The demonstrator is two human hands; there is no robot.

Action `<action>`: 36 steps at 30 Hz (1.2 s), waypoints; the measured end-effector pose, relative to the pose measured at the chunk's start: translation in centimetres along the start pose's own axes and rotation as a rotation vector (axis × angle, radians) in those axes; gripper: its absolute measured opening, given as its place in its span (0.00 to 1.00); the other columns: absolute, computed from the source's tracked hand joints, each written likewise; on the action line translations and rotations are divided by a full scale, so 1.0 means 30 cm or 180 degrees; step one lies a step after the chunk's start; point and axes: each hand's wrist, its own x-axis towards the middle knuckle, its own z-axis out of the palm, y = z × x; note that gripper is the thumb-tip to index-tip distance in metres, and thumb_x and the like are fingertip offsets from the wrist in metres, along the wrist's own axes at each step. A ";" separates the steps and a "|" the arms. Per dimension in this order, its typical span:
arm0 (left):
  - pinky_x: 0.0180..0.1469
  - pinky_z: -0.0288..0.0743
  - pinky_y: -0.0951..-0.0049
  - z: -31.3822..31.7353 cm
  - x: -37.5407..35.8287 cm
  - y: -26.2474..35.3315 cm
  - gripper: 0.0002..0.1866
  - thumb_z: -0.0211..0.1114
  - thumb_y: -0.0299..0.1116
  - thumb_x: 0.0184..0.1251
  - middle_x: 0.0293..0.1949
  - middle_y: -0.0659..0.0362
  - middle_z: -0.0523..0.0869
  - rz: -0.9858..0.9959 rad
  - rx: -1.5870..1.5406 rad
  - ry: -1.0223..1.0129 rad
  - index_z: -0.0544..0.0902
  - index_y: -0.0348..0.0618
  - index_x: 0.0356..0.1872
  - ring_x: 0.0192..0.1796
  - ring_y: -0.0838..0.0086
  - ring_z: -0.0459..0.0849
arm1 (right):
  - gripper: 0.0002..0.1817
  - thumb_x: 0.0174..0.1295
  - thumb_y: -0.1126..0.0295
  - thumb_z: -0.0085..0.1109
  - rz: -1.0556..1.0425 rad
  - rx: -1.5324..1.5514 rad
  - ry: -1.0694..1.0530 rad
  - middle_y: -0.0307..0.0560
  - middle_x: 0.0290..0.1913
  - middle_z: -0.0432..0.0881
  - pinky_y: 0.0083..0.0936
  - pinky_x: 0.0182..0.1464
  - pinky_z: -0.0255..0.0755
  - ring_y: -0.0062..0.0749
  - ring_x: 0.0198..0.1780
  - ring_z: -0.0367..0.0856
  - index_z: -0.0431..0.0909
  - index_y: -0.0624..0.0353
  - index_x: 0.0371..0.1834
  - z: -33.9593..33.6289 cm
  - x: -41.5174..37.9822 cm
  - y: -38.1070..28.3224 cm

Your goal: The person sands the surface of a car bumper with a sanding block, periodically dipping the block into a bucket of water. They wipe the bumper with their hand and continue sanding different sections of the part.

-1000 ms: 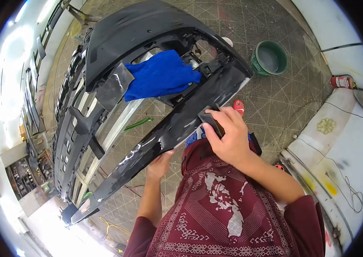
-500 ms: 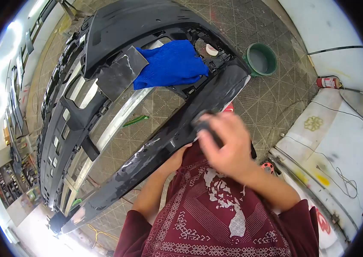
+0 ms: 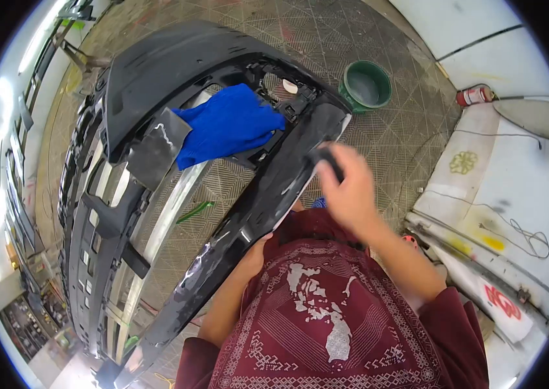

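A black car bumper [image 3: 177, 58] lies across the view, its long near strip marked with dull, scuffed and pale patches. My right hand [image 3: 352, 191] is closed around a dark sanding block [image 3: 327, 162] at the strip's near edge, close to its upper right end; the hand is slightly blurred. My left hand [image 3: 256, 258] holds the same strip's near edge lower down, with its fingers partly hidden by the bumper. A blue cloth [image 3: 229, 126] is draped over the bumper frame. Beside the cloth rests a dark grey sheet [image 3: 158, 149] with a whitish streak.
A green bucket [image 3: 365, 87] holding greyish liquid stands on the patterned floor beyond the bumper. A red fire extinguisher [image 3: 475, 95] is by the right wall. Long trim pieces and a cable lie at right. A green strip [image 3: 195, 212] shows through the bumper's opening.
My right hand has moved with the block along the strip toward its upper right end. The whole view has shifted, while my left hand stays at the near edge.
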 end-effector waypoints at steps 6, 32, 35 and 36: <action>0.78 0.70 0.53 -0.041 0.016 0.065 0.31 0.53 0.54 0.89 0.70 0.48 0.86 0.0165 -0.0326 -0.0332 0.79 0.36 0.74 0.73 0.59 0.82 | 0.15 0.68 0.68 0.67 0.0019 0.0218 0.0119 0.59 0.57 0.88 0.46 0.62 0.76 0.59 0.58 0.85 0.86 0.62 0.55 0.006 0.013 0.062; 0.70 0.81 0.47 0.087 -0.053 0.147 0.40 0.56 0.70 0.77 0.71 0.54 0.86 -0.0039 -0.2142 0.0811 0.81 0.49 0.74 0.72 0.57 0.84 | 0.16 0.64 0.68 0.68 0.0035 0.0619 0.0356 0.51 0.55 0.88 0.53 0.57 0.75 0.56 0.55 0.82 0.85 0.56 0.55 0.006 0.151 0.369; 0.70 0.81 0.46 0.114 -0.067 0.168 0.39 0.56 0.70 0.76 0.68 0.55 0.88 -0.0225 -0.2197 0.1107 0.82 0.50 0.72 0.71 0.58 0.85 | 0.16 0.64 0.69 0.68 0.0348 0.0536 0.0221 0.52 0.55 0.87 0.52 0.56 0.75 0.59 0.54 0.82 0.85 0.57 0.55 0.057 0.218 0.534; 0.69 0.81 0.46 0.131 -0.059 0.176 0.39 0.56 0.70 0.77 0.68 0.56 0.89 -0.0289 -0.2184 0.1268 0.82 0.50 0.72 0.71 0.58 0.85 | 0.16 0.64 0.69 0.68 0.0516 0.0483 0.0294 0.52 0.54 0.87 0.52 0.56 0.76 0.59 0.53 0.82 0.85 0.57 0.54 0.099 0.281 0.644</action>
